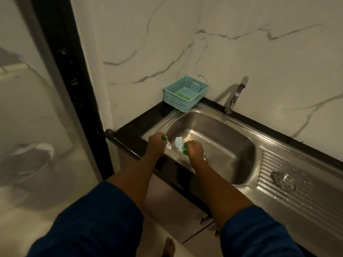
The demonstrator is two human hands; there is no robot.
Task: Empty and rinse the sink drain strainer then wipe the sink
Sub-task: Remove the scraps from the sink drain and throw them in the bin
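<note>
The room was dim, lit with a dull, warm light. White marble-look wall panels with thin grey veins rose behind the bench and met in a corner at the back left. A black stone bench ran along the wall, its rounded front edge catching a faint shine. In the back corner of the bench, against the wall, stood a light blue perforated plastic basket. At the left end of the bench stood a black door frame, and beside it a frosted glass panel showed only blurred grey and dark shapes. Below the bench a pale cabinet front dropped to a light tiled floor.
</note>
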